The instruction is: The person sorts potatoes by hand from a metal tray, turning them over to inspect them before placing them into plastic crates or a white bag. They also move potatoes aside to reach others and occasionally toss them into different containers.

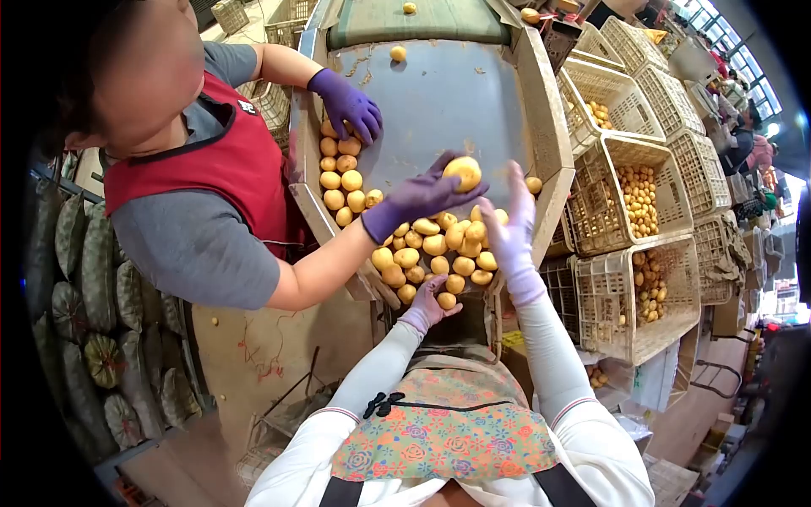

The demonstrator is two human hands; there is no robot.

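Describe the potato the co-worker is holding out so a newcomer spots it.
Find the blue-grey tray in the middle, then the potato pile at its near end. Just above that pile in the picture, the co-worker's lower purple-gloved hand holds the potato, next to the wearer's right hand. Unlike those in the pile, it rests on that hand and looks larger.

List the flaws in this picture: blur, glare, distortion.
Head view: the right hand is smeared, probably by motion, while the piled potatoes look fairly crisp; head view: the windows at upper right are bright and pale, with white glare below them; head view: wide-angle distortion makes the crates at right lean, and black fills the corners.
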